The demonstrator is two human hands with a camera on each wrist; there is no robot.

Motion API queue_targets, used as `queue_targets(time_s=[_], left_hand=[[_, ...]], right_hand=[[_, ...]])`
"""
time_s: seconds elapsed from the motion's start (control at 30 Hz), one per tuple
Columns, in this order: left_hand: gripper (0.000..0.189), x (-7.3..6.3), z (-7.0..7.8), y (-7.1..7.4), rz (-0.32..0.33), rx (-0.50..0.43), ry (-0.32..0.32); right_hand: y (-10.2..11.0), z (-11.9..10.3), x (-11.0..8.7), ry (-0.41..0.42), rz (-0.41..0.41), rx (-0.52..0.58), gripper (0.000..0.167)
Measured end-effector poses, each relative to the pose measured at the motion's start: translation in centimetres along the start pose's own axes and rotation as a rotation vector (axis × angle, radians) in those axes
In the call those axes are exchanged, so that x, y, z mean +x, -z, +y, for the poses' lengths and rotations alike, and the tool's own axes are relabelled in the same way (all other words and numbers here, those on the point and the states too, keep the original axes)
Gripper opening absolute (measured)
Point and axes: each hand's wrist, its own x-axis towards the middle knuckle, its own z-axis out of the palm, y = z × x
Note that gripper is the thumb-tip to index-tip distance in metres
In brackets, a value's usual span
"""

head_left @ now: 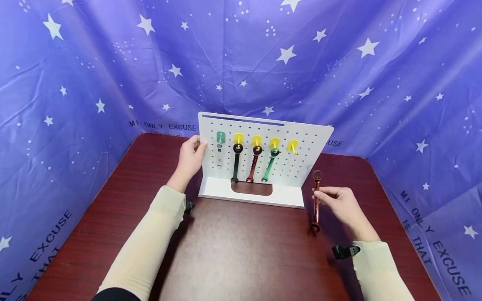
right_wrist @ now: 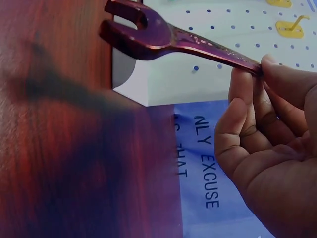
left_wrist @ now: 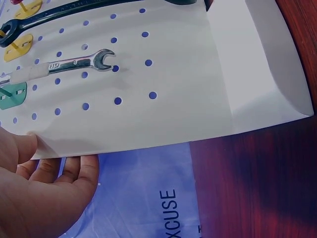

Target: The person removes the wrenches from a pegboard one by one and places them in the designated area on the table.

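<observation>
My left hand [head_left: 191,156] grips the left edge of a white pegboard [head_left: 312,144], thumb on the front and fingers curled behind, as the left wrist view shows. To the right of the board, my right hand [head_left: 340,205] pinches a red combination wrench [head_left: 316,200] by its shaft. The wrench is roughly upright above the table, its open jaw end down. On the board hang a small silver wrench [left_wrist: 74,64], a black wrench [head_left: 236,165], a second red wrench [head_left: 253,167] and a green wrench [head_left: 268,167]. The rightmost yellow hook [head_left: 292,146] bears nothing.
The board stands on a white base [head_left: 286,197] with a cutout, on a dark red wooden table [head_left: 241,251]. A green hook [head_left: 221,137] carries the silver wrench; yellow hooks carry the others. A purple starry cloth [head_left: 226,54] hangs behind and at both sides.
</observation>
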Motion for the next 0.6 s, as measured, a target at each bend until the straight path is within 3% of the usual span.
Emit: queue_targets(time_s=[0.33, 0.6], left_hand=[[0.014, 0.4, 0.2, 0.0, 0.001, -0.013, -0.007], [0.016, 0.0, 0.0, 0.0, -0.003, -0.006, 0.024]], right_hand=[[0.6, 0.6, -0.3, -0.057, 0.003, -0.020, 0.026], [0.7, 1.4, -0.7, -0.113, -0.013, -0.040, 0.028]])
